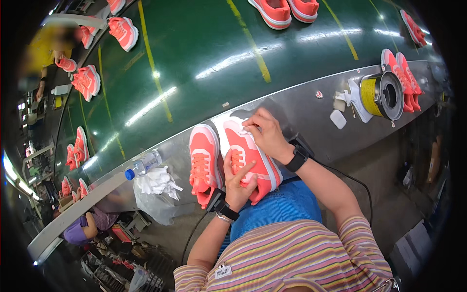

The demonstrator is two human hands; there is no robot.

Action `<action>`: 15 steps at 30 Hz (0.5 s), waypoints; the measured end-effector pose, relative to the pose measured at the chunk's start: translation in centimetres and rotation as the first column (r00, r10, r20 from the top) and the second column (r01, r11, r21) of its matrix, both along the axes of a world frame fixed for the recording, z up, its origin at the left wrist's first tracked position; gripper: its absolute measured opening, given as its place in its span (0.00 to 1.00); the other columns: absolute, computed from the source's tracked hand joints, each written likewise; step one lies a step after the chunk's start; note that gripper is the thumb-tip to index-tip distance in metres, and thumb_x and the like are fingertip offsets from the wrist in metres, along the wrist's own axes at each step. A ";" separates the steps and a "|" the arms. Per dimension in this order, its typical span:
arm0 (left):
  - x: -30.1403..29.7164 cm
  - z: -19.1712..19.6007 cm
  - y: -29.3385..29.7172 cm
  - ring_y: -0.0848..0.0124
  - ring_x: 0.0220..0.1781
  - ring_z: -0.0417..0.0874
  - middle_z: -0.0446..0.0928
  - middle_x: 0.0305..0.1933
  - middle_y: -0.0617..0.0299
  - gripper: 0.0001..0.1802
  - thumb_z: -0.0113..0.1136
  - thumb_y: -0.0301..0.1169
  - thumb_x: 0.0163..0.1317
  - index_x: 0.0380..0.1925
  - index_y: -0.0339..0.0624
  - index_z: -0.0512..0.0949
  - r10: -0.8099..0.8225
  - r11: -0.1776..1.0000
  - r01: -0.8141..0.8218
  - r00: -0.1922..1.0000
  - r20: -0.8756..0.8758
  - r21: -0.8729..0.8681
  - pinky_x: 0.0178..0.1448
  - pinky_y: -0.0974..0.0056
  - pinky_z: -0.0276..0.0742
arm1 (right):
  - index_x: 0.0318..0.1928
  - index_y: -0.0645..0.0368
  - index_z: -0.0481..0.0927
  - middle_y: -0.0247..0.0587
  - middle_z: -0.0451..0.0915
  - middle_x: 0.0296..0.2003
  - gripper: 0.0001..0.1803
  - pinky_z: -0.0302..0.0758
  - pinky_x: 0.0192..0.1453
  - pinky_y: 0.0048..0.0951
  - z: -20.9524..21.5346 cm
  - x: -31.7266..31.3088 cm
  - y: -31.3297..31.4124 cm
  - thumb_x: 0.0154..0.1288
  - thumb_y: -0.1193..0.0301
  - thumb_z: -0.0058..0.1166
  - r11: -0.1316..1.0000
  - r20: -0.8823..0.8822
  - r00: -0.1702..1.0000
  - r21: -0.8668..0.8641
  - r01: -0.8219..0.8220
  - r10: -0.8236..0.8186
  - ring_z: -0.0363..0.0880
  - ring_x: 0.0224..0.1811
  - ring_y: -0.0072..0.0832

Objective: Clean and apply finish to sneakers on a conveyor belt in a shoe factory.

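Observation:
A coral sneaker (260, 170) with a white sole lies tilted at the metal ledge before me, toe pointing away. My left hand (238, 187) grips it around the laces and side, fingers spread over the upper. Above its toe, my right hand (268, 134) is closed in a pinch; a small white piece, seemingly cloth, shows at the fingertips against the toe. The matching sneaker (203, 151) rests just left of the held one, apart from my hands. White paper or cloth partly shows between the two toes.
Along the ledge, a bottle with a blue cap (141, 165) and crumpled white cloths (158, 183) lie left. A yellow-labelled metal can (373, 96) stands right, beside another sneaker pair (404, 80). Beyond runs a green conveyor belt (194, 53) carrying coral sneakers. Other people work at far left.

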State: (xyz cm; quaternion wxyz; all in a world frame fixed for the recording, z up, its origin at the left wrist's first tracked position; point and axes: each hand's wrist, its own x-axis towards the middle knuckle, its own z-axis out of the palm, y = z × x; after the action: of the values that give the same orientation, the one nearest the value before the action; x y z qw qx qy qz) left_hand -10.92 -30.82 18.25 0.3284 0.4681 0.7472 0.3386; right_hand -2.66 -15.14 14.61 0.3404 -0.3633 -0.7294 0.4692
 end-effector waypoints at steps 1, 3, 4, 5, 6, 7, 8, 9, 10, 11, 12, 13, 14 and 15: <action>-0.1 -0.1 -0.1 0.48 0.67 0.57 0.48 0.67 0.42 0.22 0.63 0.23 0.44 0.43 0.49 0.80 0.003 1.000 -0.003 1.000 -0.011 0.005 0.67 0.54 0.58 | 0.30 0.62 0.79 0.42 0.68 0.26 0.02 0.67 0.32 0.29 0.0 -0.3 0.2 0.55 0.78 0.54 0.999 0.007 1.000 -0.028 -0.021 0.022 0.70 0.27 0.32; -0.1 -0.3 -0.4 0.48 0.67 0.57 0.48 0.67 0.42 0.22 0.63 0.24 0.44 0.44 0.50 0.80 -0.001 1.000 0.001 1.000 0.002 -0.015 0.67 0.54 0.58 | 0.30 0.62 0.79 0.41 0.68 0.26 0.02 0.67 0.31 0.28 0.2 0.4 -0.3 0.55 0.78 0.54 0.996 0.022 0.999 -0.086 -0.035 0.037 0.70 0.27 0.31; -0.1 -0.4 -0.4 0.48 0.67 0.57 0.49 0.67 0.42 0.22 0.63 0.25 0.44 0.44 0.50 0.80 0.002 1.000 -0.002 1.000 0.006 -0.013 0.67 0.54 0.59 | 0.31 0.62 0.79 0.41 0.68 0.26 0.02 0.67 0.31 0.27 -0.2 1.5 -1.2 0.55 0.78 0.54 0.996 0.053 0.998 -0.079 -0.028 0.032 0.70 0.27 0.31; -0.1 -0.4 -0.3 0.48 0.67 0.57 0.49 0.67 0.42 0.22 0.63 0.25 0.44 0.44 0.50 0.80 0.006 1.000 -0.006 1.000 0.006 -0.009 0.67 0.54 0.59 | 0.31 0.62 0.79 0.40 0.68 0.26 0.03 0.67 0.31 0.26 -0.1 2.6 -2.1 0.54 0.79 0.54 0.997 0.086 0.996 -0.073 -0.019 0.025 0.70 0.27 0.30; -0.2 -0.5 -0.3 0.48 0.67 0.57 0.49 0.67 0.42 0.22 0.63 0.25 0.44 0.43 0.50 0.80 0.010 1.000 -0.010 1.000 0.002 -0.021 0.67 0.54 0.59 | 0.31 0.62 0.79 0.40 0.68 0.26 0.03 0.67 0.31 0.26 0.0 3.6 -3.0 0.54 0.79 0.54 0.997 0.087 0.996 -0.070 -0.023 0.029 0.70 0.27 0.30; -0.1 -0.3 -0.5 0.48 0.67 0.57 0.49 0.67 0.42 0.21 0.63 0.24 0.44 0.43 0.50 0.80 0.012 0.999 -0.012 1.000 0.002 -0.038 0.67 0.54 0.59 | 0.30 0.61 0.79 0.41 0.69 0.26 0.02 0.67 0.34 0.29 0.4 4.5 -3.9 0.54 0.79 0.54 0.993 0.084 0.996 -0.112 -0.029 0.039 0.70 0.30 0.33; -0.2 -0.2 -0.5 0.48 0.67 0.57 0.49 0.67 0.42 0.23 0.63 0.25 0.44 0.46 0.50 0.78 -0.012 1.000 0.011 1.000 -0.027 -0.025 0.66 0.54 0.59 | 0.29 0.61 0.78 0.42 0.69 0.26 0.02 0.68 0.37 0.31 0.6 5.1 -4.4 0.53 0.78 0.53 0.987 0.081 0.996 -0.155 -0.035 0.048 0.70 0.32 0.36; -0.3 -0.1 -0.5 0.48 0.67 0.57 0.49 0.67 0.42 0.23 0.63 0.25 0.44 0.46 0.50 0.78 -0.009 1.000 0.008 1.000 -0.021 -0.028 0.66 0.54 0.59 | 0.29 0.61 0.78 0.42 0.69 0.26 0.02 0.68 0.37 0.31 0.8 5.5 -4.6 0.53 0.78 0.53 0.987 0.087 0.995 -0.158 -0.037 0.051 0.70 0.32 0.36; -0.4 -0.1 -0.3 0.48 0.67 0.57 0.49 0.67 0.43 0.25 0.64 0.25 0.45 0.48 0.50 0.76 0.000 1.000 0.000 1.000 -0.010 -0.020 0.66 0.54 0.59 | 0.30 0.61 0.78 0.41 0.70 0.27 0.03 0.69 0.37 0.29 1.1 5.8 -4.6 0.53 0.78 0.53 0.964 0.084 0.995 -0.265 -0.028 0.052 0.71 0.31 0.34; -0.4 0.0 -0.3 0.48 0.67 0.57 0.49 0.67 0.43 0.28 0.64 0.25 0.45 0.51 0.49 0.74 0.009 1.000 -0.009 1.000 0.000 -0.012 0.66 0.54 0.60 | 0.31 0.61 0.78 0.40 0.72 0.28 0.03 0.69 0.37 0.26 1.3 6.0 -4.6 0.53 0.79 0.53 0.929 0.080 0.995 -0.369 -0.020 0.053 0.72 0.30 0.31; -0.5 -0.1 -0.4 0.49 0.66 0.57 0.49 0.67 0.44 0.33 0.65 0.27 0.45 0.56 0.48 0.68 -0.024 1.000 0.024 0.998 -0.052 0.000 0.65 0.54 0.61 | 0.31 0.61 0.78 0.40 0.72 0.28 0.03 0.69 0.37 0.26 1.3 6.2 -4.6 0.53 0.79 0.53 0.929 0.083 0.995 -0.368 -0.018 0.053 0.72 0.30 0.31; -0.5 0.0 -0.2 0.49 0.66 0.57 0.49 0.67 0.44 0.33 0.65 0.27 0.45 0.56 0.48 0.68 -0.025 1.000 0.025 0.998 -0.051 0.006 0.65 0.54 0.61 | 0.32 0.61 0.78 0.38 0.73 0.29 0.04 0.70 0.37 0.25 1.1 6.2 -4.2 0.54 0.79 0.53 0.925 0.073 0.997 -0.379 0.021 0.008 0.73 0.30 0.28; -0.5 0.2 0.0 0.49 0.66 0.58 0.48 0.67 0.44 0.36 0.66 0.28 0.45 0.58 0.47 0.66 -0.012 1.000 0.012 1.000 -0.013 -0.010 0.65 0.54 0.61 | 0.33 0.61 0.78 0.37 0.74 0.31 0.04 0.70 0.37 0.23 0.9 6.3 -3.9 0.55 0.79 0.53 0.919 0.061 0.997 -0.389 0.058 -0.037 0.74 0.30 0.25; -0.5 0.5 0.2 0.49 0.65 0.58 0.47 0.67 0.45 0.38 0.67 0.29 0.45 0.59 0.47 0.63 0.002 1.000 -0.002 1.000 0.022 -0.025 0.65 0.55 0.61 | 0.33 0.61 0.78 0.37 0.74 0.31 0.04 0.70 0.37 0.23 0.6 6.5 -3.7 0.55 0.79 0.53 0.923 0.059 0.998 -0.381 0.058 -0.038 0.74 0.30 0.25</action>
State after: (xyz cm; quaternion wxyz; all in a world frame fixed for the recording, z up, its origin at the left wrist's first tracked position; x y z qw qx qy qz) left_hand -11.45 -30.60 18.78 0.3422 0.4596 0.7481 0.3347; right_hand 3.87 -18.83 15.23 0.2559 -0.4521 -0.6230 0.5848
